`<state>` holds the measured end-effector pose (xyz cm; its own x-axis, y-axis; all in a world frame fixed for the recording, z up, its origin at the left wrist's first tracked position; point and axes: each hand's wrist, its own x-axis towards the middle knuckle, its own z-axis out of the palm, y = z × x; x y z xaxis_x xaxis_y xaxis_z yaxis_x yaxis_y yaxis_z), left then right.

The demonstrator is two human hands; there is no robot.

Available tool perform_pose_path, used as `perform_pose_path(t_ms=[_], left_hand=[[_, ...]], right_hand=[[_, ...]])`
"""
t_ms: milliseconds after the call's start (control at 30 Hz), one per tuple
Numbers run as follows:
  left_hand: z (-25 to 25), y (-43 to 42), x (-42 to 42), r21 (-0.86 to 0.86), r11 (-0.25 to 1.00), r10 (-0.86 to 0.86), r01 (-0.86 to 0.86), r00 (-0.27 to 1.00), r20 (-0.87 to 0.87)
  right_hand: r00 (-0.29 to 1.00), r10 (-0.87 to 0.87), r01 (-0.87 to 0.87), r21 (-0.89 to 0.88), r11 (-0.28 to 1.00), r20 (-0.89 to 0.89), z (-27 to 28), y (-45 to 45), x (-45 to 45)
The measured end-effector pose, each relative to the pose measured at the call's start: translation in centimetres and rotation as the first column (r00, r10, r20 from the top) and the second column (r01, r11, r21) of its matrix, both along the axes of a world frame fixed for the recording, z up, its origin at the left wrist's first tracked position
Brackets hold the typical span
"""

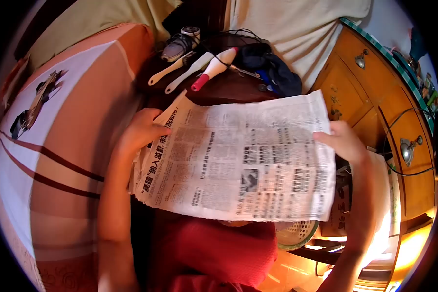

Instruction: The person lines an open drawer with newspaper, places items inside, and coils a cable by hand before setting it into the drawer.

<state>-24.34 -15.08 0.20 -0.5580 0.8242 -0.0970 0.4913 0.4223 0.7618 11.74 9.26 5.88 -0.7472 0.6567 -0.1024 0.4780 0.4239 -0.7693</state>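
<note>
A sheet of newspaper (224,160) stretches between my two hands, above my lap. Its printed columns run sideways, and a small dark photo sits right of the middle. My left hand (143,127) grips the left edge, where the paper looks folded or layered. At the right edge, my right hand (343,140) pinches the sheet with the thumb on top. The paper's upper left corner sticks up, and its lower edge sags slightly. What lies directly beneath the sheet is hidden.
Ahead, a dark table (204,95) bears brushes (182,68), a white-and-pink bottle-like item (214,70), a shoe (176,47) and dark cloth (272,65). A bed (73,146) stands left, a wooden cabinet (370,97) right. A perforated basket (297,233) sits low.
</note>
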Motion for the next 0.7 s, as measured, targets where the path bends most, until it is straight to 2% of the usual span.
perform_pose_path(t_ms=[33,67,100,133,167,200,233,267,333,367,500,533,567,633,667,700], left_hand=[[-0.5,-0.3,-0.4,-0.004,1.0,0.01,-0.01,1.0,-0.003],[-1.0,-0.4,-0.9,-0.053,0.998,0.015,-0.021,0.994,-0.109],[-1.4,-0.4,-1.3,-0.103,0.994,0.013,-0.036,0.977,-0.214],[-1.7,-0.5,-1.5,-0.112,0.993,0.019,-0.044,0.976,-0.215],[-2.0,-0.4,-1.7,-0.164,0.984,0.022,-0.075,0.952,-0.305],[-2.3,-0.2,-2.0,-0.207,0.972,0.018,-0.108,0.92,-0.391],[-2.7,0.1,-2.3,-0.205,0.972,0.021,-0.11,0.919,-0.394],[-3.2,0.4,-2.7,-0.22,0.97,-0.009,-0.101,0.893,-0.451],[-3.8,1.2,-3.1,-0.234,0.968,-0.039,-0.093,0.862,-0.505],[-3.9,1.8,-2.9,-0.27,0.954,-0.038,-0.133,0.837,-0.546],[-4.6,4.3,-2.5,-0.327,0.922,-0.076,-0.206,0.734,-0.675],[-4.7,4.8,-2.5,-0.324,0.924,-0.075,-0.204,0.734,-0.675],[-4.8,5.4,-2.5,-0.335,0.916,-0.095,-0.219,0.694,-0.714],[-5.2,6.1,-2.9,-0.357,0.904,-0.128,-0.236,0.647,-0.751],[-5.9,6.7,-3.2,-0.341,0.896,-0.087,-0.285,0.641,-0.763],[-5.7,6.9,-2.8,-0.327,0.883,-0.047,-0.335,0.632,-0.773]], right_hand=[[0.999,0.038,-0.039,-0.018,0.999,-0.024,-1.4,0.1,-1.2],[0.999,0.051,-0.051,0.019,0.999,-0.001,-2.7,0.4,-2.3],[0.998,0.041,-0.045,0.115,0.992,0.041,-3.9,0.7,-3.5],[0.993,0.029,-0.049,0.182,0.982,0.115,-4.2,0.4,-4.7],[0.983,0.009,-0.056,0.252,0.966,0.185,-4.4,-0.1,-5.9],[0.984,0.022,-0.075,0.298,0.952,0.176,-4.8,-0.3,-7.0],[0.985,0.034,-0.091,0.344,0.935,0.168,-5.3,-0.3,-7.9],[0.972,0.008,-0.09,0.344,0.935,0.234,-5.6,-0.5,-8.9],[0.959,-0.059,-0.081,0.468,0.88,0.276,-7.0,-0.6,-10.6],[0.959,-0.087,-0.071,0.528,0.846,0.269,-7.9,-0.7,-11.3],[0.875,-0.236,-0.106,0.641,0.76,0.423,-8.7,-2.1,-14.5],[0.866,-0.248,-0.158,0.708,0.688,0.434,-9.0,-2.1,-15.1],[0.866,-0.254,-0.156,0.715,0.681,0.431,-9.2,-1.8,-15.5],[0.888,-0.314,-0.06,0.762,0.644,0.335,-10.0,-1.4,-16.5],[0.905,-0.296,-0.086,0.812,0.577,0.306,-10.9,-0.6,-16.5],[0.904,-0.295,-0.087,0.809,0.581,0.309,-11.1,-0.6,-16.6]])
